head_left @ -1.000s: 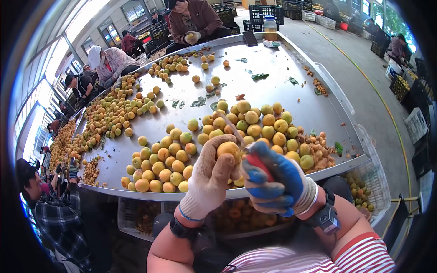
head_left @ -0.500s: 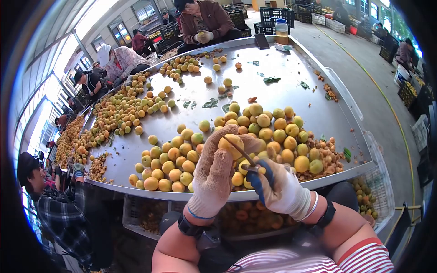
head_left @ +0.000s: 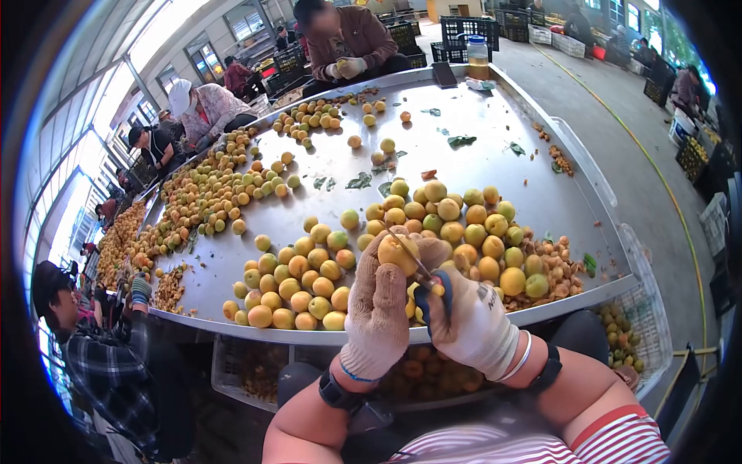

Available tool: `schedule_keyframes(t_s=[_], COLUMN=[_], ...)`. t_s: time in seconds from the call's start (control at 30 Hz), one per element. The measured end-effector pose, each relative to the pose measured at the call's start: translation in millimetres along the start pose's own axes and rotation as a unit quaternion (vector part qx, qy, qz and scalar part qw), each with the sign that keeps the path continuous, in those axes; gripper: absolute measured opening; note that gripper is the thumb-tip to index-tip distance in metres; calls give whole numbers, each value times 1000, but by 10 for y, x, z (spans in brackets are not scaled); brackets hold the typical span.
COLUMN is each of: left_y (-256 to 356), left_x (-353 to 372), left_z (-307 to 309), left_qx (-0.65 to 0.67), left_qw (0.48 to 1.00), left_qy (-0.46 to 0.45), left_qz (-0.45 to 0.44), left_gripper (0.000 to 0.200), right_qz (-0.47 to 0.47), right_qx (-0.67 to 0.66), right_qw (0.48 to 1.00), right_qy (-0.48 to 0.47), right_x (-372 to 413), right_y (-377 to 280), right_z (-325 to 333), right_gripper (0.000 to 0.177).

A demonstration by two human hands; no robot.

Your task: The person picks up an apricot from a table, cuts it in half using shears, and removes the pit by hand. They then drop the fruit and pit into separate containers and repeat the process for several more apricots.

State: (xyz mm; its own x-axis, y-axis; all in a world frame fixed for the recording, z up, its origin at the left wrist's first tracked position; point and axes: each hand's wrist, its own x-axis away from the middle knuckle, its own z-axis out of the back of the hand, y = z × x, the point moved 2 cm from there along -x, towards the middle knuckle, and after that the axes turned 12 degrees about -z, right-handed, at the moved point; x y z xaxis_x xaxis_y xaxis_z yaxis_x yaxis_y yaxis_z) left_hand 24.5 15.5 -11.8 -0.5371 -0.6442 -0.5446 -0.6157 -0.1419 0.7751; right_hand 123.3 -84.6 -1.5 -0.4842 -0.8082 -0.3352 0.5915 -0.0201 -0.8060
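My left hand (head_left: pixel 376 305), in a tan and white glove, is wrapped round a yellow apricot (head_left: pixel 396 257). In my right hand (head_left: pixel 475 321), also gloved, is a small knife (head_left: pixel 424 273) with a thin blade lying across the apricot. Its handle sits in my fist, beside blue at my thumb and finger. Whole apricots (head_left: pixel 297 282), yellow to green, spread on the metal table (head_left: pixel 309 224) left of my hands. A second heap of apricots (head_left: pixel 471 224) lies behind and to the right, next to small brown-orange pits or scraps (head_left: pixel 558 267).
Crates of fruit (head_left: pixel 614 340) stand below the table's front edge. A lidded jar (head_left: pixel 478 58) and a dark flat object (head_left: pixel 444 75) are at the far end. People work along the left side, one in a plaid shirt (head_left: pixel 116 371) close by; another person (head_left: pixel 352 42) sits across.
Both hands have shifted slightly right and down with the apricot and knife. The blade still lies across the fruit, which looks turned a little. The person across has lowered their head.
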Motion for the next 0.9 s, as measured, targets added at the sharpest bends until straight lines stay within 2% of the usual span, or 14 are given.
schedule_keyframes(t_s=[0.1,0.17,0.2,0.3,0.33,0.4,0.47,0.63,0.7,0.77,0.83,0.87,0.9], left_y=[-37,-31,-26,36,53,21,-14,20,183,249,261,258,231], left_x=[-4,-67,-92,-121,-108,-46,-15,-74,-135,-129,-115,-108,-94], left_z=[22,22,23,11,4,3,-22,89,66,11,13,23,44], left_qx=[-23,25,74,35,35,31,70,172,-2,-25,-100,-101,-16], left_qw=[1000,1000,997,998,998,992,990,977,996,997,992,992,995], left_qy=[10,10,10,42,42,71,64,23,3,-1,-41,-41,-2], left_qz=[-3,-16,-27,-21,-21,96,109,124,93,79,68,67,103], left_gripper=[49,48,47,46,46,47,47,46,47,47,45,45,43], right_qz=[-10,10,11,10,-9,-29,17,-1,-9,24,33,44,45], right_qx=[-15,15,15,16,14,12,22,14,13,16,36,57,56], right_qw=[1000,999,999,1000,1000,999,999,1000,1000,999,998,996,996], right_qy=[5,29,28,17,3,-10,36,26,19,33,41,51,52], right_x=[45,74,95,106,97,62,16,17,13,22,27,26,22], right_y=[34,136,141,92,91,96,103,139,151,148,186,192,175], right_z=[1,-51,-61,-80,-92,-109,-99,-74,-71,-76,-100,-104,-104], right_gripper=[5,17,17,17,12,6,17,16,16,15,15,15,15])
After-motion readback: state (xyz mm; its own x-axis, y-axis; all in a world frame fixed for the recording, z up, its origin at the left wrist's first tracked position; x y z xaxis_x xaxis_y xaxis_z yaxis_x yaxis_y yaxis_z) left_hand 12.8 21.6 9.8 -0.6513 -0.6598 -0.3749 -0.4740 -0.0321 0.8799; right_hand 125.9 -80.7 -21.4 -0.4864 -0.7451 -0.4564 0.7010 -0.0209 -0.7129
